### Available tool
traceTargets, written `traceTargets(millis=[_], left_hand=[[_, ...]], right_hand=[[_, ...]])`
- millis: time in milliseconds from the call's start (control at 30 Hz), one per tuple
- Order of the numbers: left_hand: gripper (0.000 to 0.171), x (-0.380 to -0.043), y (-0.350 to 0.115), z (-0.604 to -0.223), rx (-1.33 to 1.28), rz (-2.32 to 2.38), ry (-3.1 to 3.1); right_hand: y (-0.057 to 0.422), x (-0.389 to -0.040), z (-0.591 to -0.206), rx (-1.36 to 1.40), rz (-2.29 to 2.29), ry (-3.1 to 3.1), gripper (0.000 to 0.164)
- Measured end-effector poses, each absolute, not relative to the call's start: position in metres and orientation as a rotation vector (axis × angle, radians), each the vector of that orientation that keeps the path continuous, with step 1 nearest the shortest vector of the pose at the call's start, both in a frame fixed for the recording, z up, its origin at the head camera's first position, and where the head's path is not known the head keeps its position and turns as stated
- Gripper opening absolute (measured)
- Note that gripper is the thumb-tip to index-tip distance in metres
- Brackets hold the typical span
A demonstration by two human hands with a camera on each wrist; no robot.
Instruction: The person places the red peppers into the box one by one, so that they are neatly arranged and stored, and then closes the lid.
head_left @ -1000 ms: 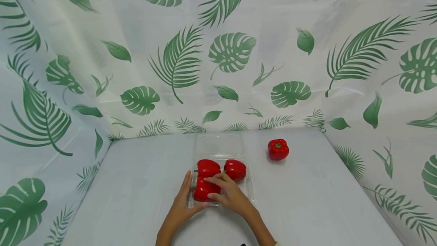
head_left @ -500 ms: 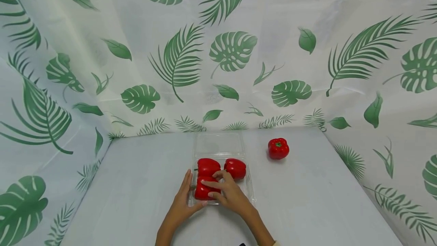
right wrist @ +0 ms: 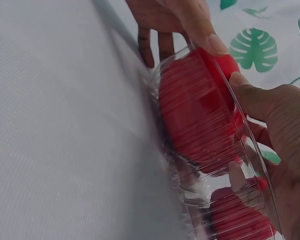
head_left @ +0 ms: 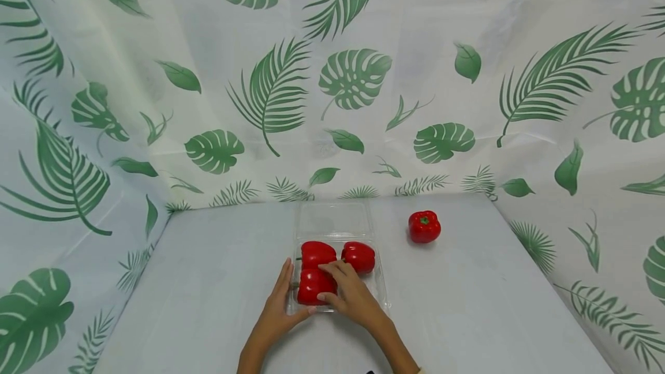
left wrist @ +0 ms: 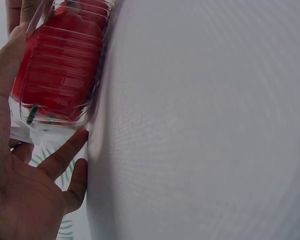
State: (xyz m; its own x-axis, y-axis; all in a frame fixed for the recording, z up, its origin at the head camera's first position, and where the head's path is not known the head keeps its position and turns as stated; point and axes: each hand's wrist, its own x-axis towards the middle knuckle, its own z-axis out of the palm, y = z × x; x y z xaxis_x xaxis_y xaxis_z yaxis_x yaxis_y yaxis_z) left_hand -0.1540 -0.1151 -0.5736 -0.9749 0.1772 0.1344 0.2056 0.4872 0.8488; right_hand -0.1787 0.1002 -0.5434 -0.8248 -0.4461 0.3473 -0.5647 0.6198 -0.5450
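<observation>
A clear plastic clamshell box (head_left: pixel 381 288) lies in the middle of the table with red bell peppers inside. One bell pepper (head_left: pixel 310 290) is at the front left, stem to the left. Behind it lies another bell pepper (head_left: pixel 317 253), and a third bell pepper (head_left: pixel 359 256) is at the back right. My left hand (head_left: pixel 274 306) steadies the box's front-left corner, fingers extended along the left side, thumb at the front rim. My right hand (head_left: pixel 357 300) holds the front pepper's right end, thumb on the near side, fingers on the far side.
The box's transparent lid (head_left: pixel 333 219) is folded back flat behind it. A fourth-side red bell pepper (head_left: pixel 424 227) stands outside the box at the back right, green stem up. Leaf-print cloth (head_left: pixel 291 149) hangs behind and along both sides of the white table (head_left: pixel 467 305).
My right index finger has drawn back across the front pepper toward its far right side. The left hand and the box have stayed in place.
</observation>
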Motion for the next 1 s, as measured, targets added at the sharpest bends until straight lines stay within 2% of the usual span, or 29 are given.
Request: traceTargets(millis=[1000], left_hand=[[0.105, -0.154, -0.1134, -0.5733, -0.319, -1.489, -2.703]], right_hand=[[0.1064, -0.1794, -0.5377, 0.819, 1.085, -2.736, 0.058]])
